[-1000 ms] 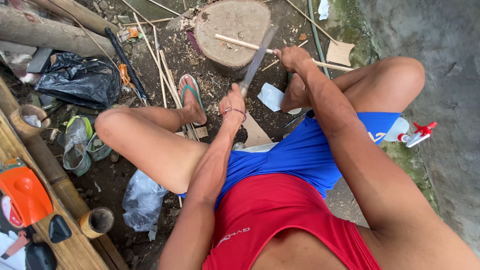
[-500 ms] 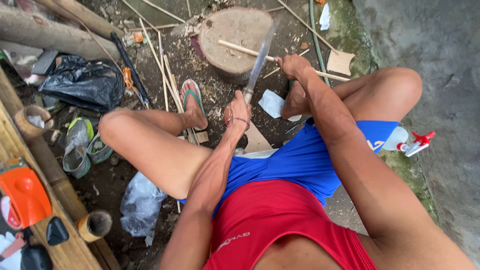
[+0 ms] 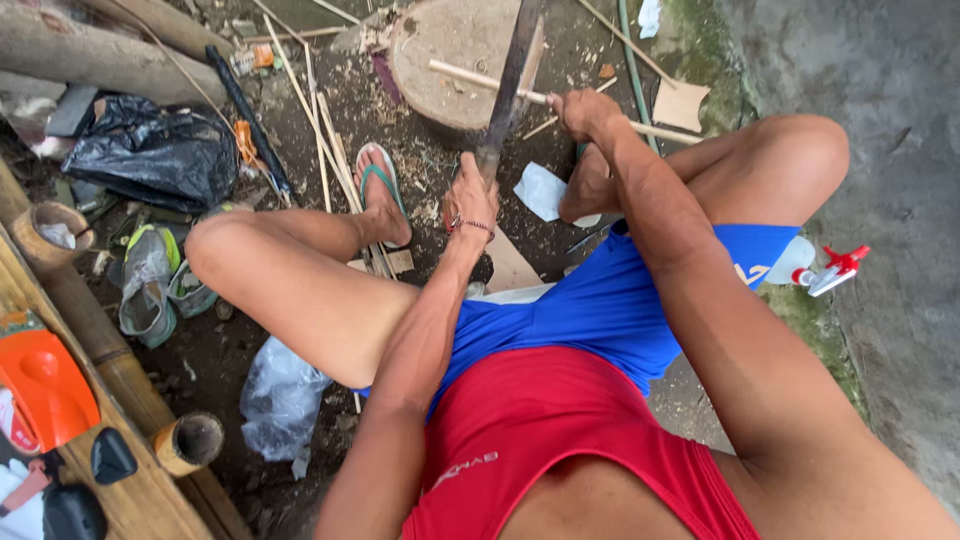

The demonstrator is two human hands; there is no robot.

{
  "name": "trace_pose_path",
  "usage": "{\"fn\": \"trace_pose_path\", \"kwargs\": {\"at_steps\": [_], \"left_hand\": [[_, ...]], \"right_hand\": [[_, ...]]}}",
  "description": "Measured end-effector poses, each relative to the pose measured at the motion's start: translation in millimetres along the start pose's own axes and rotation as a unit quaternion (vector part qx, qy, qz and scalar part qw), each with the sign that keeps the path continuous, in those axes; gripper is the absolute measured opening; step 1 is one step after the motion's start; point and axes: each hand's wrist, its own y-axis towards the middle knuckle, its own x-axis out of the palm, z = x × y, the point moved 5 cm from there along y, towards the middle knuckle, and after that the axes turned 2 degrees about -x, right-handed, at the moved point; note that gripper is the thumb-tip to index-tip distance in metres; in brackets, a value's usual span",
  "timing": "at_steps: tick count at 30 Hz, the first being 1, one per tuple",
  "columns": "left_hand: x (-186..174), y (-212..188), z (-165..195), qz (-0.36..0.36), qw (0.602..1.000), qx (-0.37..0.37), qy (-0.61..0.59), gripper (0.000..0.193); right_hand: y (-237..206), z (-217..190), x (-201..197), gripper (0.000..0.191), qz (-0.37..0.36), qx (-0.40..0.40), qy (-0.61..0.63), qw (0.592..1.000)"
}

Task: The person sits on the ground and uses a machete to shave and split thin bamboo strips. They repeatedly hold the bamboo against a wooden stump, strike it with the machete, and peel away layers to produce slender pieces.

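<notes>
Two bare hands work close together over a round wood block [image 3: 450, 60] that sits on the dirt floor [image 3: 230, 350]. The left hand [image 3: 470, 195] has its grip closed around the lower end of a long dark blade [image 3: 505, 90], which rises from that grip up and away, across the block's top. A beaded band circles the wrist just below the grip. The right hand [image 3: 580, 110] has its grip closed tight on a thin pale bamboo stick [image 3: 480, 80]; the stick runs out of that grip to the left over the block and a shorter length shows on the other side of the fist. Blade and stick cross just beside the right grip, above the block; whether the edge bites into the stick cannot be told.

Below the left grip, toward the person, lies a flat pale wood offcut [image 3: 510, 265], and between the two grips a crumpled white scrap [image 3: 540, 190]. Left of the left grip a foot rests in a green sandal [image 3: 380, 185], with several thin split strips [image 3: 320, 140] lying on the ground just beyond it. Well away to the left are a black plastic bag [image 3: 150, 155] and a short bamboo cup [image 3: 45, 235]. Far to the right of the right grip, a white spray bottle with a red trigger [image 3: 825, 268] lies by the grey concrete wall [image 3: 880, 150].
</notes>
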Motion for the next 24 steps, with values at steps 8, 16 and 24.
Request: {"fn": "trace_pose_path", "kwargs": {"at_steps": [8, 16, 24], "left_hand": [[-1.1, 12.0, -19.4, -0.038, 0.997, -0.071, 0.016, 0.043], [-76.2, 20.0, -6.1, 0.184, 0.960, -0.096, -0.191, 0.042], [-119.4, 13.5, -9.9, 0.358, 0.914, 0.158, -0.110, 0.047]], "right_hand": [[6.3, -5.6, 1.0, 0.064, 0.040, -0.065, -0.053, 0.996], [-8.8, -46.3, -53.8, 0.032, 0.270, -0.183, -0.141, 0.935], [-76.9, -133.0, -69.9, 0.025, 0.348, -0.300, -0.226, 0.859]]}}
